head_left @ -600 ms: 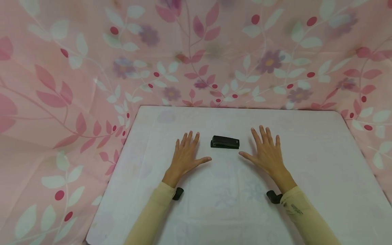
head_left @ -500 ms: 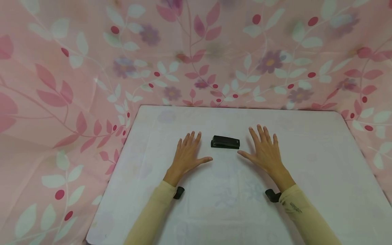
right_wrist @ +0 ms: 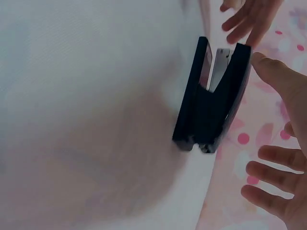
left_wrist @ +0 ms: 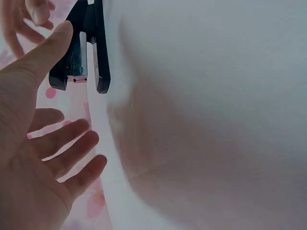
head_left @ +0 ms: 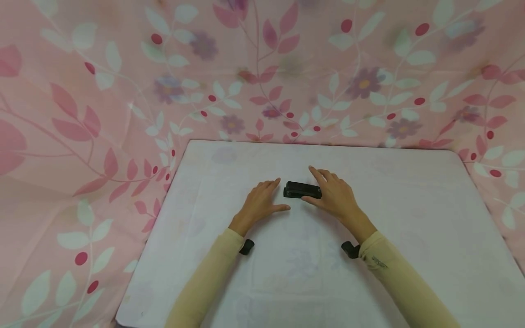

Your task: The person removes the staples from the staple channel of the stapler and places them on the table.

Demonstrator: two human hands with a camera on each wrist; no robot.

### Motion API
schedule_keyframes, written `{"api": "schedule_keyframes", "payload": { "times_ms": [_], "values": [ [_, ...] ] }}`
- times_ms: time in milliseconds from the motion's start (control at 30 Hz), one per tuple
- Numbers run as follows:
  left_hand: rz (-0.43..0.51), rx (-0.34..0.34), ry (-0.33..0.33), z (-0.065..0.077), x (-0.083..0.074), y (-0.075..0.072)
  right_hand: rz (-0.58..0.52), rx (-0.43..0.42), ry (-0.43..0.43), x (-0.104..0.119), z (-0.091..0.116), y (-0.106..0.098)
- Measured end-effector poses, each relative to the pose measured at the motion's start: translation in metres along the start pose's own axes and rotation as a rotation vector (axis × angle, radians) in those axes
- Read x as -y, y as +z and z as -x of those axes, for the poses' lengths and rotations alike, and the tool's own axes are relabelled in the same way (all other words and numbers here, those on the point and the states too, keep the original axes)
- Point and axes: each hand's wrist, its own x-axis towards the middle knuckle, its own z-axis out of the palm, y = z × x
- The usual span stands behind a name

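Observation:
A black stapler lies on the white-covered table, its long side running left to right. In the left wrist view the stapler shows its metal magazine between the top arm and the base. My left hand hovers off its left end, fingers and thumb spread, holding nothing. Around the right end is my right hand, thumb on the near side and fingers on the far side. In the right wrist view the fingers of that hand are spread apart from the stapler; whether the thumb touches it I cannot tell.
The table has a pale cloth and a straight far edge. Behind it hangs a pink floral curtain. Small black wrist cameras show at the left sleeve and the right sleeve.
Both hands have moved inward toward the stapler. My right hand has come farther left, so its thumb now overlaps the stapler's right part. The stapler has stayed in place.

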Motion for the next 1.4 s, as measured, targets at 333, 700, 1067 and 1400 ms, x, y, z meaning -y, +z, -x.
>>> {"api": "schedule_keyframes", "payload": {
  "times_ms": [333, 700, 1067, 1400],
  "values": [
    [0.166, 0.04, 0.012, -0.026, -0.001, 0.012, 0.031, 0.059, -0.116, 0.024, -0.027, 0.006],
    [0.216, 0.022, 0.035, -0.035, 0.003, 0.022, 0.038, 0.087, -0.165, 0.032, -0.039, 0.018],
    [0.183, -0.005, 0.071, -0.039, 0.003, 0.024, 0.038, 0.105, -0.16, 0.035, -0.043, 0.021],
    [0.175, 0.001, 0.079, -0.041, 0.004, 0.025, 0.032, 0.131, -0.159, 0.038, -0.046, 0.021]
  ]
}}
